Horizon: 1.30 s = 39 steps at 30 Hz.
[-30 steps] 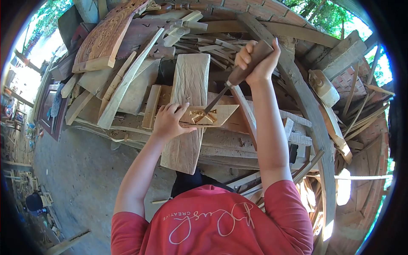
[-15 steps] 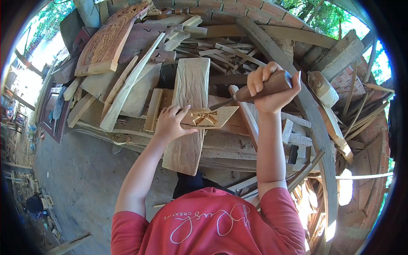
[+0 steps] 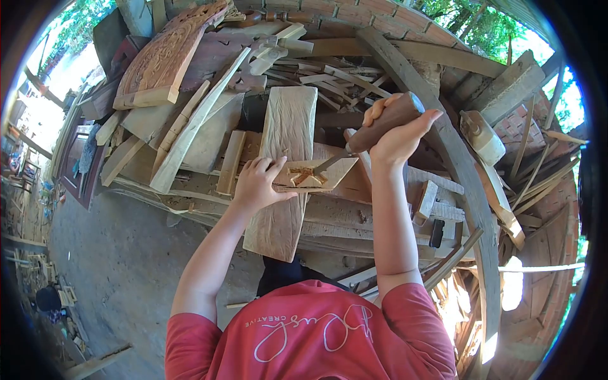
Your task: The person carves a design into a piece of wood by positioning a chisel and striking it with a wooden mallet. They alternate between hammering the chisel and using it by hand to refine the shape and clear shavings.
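Observation:
My left hand point(image 3: 258, 183) grips the left end of a small pale wooden piece point(image 3: 335, 175), thumb along its near edge and fingers on top. A star-like recess is carved in the middle of that piece. It lies across a long, rough plank point(image 3: 288, 120). My right hand point(image 3: 398, 130) is wrapped round the thick brown handle of a chisel point(image 3: 385, 122), thumb stretched along it. The chisel slants down to the left, and its metal blade reaches the right side of the recess. Whether the tip bites into the wood is too small to tell.
Beneath the plank is a bench of stacked boards point(image 3: 342, 218). A carved panel point(image 3: 174, 54) leans at the back left, and thin offcuts point(image 3: 342, 79) lie behind. A curved beam point(image 3: 453, 152) and a plastic jug point(image 3: 482, 137) are on the right.
My right hand has moved left and slightly down with the chisel, bringing the blade further over the recess. The left hand keeps its hold on the wooden piece.

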### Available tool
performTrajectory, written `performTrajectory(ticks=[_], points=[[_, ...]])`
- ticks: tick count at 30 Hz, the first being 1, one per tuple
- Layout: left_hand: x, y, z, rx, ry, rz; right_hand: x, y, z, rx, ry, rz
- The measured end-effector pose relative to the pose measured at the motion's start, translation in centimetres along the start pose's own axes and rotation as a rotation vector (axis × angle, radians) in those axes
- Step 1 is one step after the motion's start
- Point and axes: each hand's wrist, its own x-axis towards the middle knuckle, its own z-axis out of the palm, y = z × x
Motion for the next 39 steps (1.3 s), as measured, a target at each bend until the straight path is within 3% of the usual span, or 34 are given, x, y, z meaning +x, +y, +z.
performTrajectory(ticks=[6, 8, 12, 16, 18, 22, 30, 39], points=[[0.1, 0.0, -0.2, -0.02, -0.004, 0.004, 1.8, 1.2, 0.9, -0.066, -0.362, 0.074], [0.1, 0.0, -0.2, -0.023, -0.007, 0.004, 2.3, 1.5, 0.7, 0.028, -0.736, 0.095], [0.1, 0.1, -0.3, -0.028, -0.008, 0.002, 2.3, 1.6, 0.5, 0.099, -0.871, 0.115], [0.0, 0.0, -0.2, -0.032, 0.002, 0.004, 2.2, 1.5, -1.3, 0.263, -0.904, 0.112], [0.0, 0.1, -0.2, -0.034, 0.005, -0.007, 2.2, 1.4, -2.3, 0.288, -0.836, 0.006], [0.0, -0.1, 0.0, -0.018, 0.007, -0.002, 0.9, -0.1, -3.8, 0.113, -0.691, -0.074], [-0.1, -0.1, -0.1, 0.004, -0.052, -0.029, -1.5, -1.4, -2.1, 0.136, -0.773, -0.168], [-0.2, -0.1, 0.0, 0.006, -0.045, -0.024, -1.7, -0.4, -1.9, 0.113, -0.814, -0.113]])
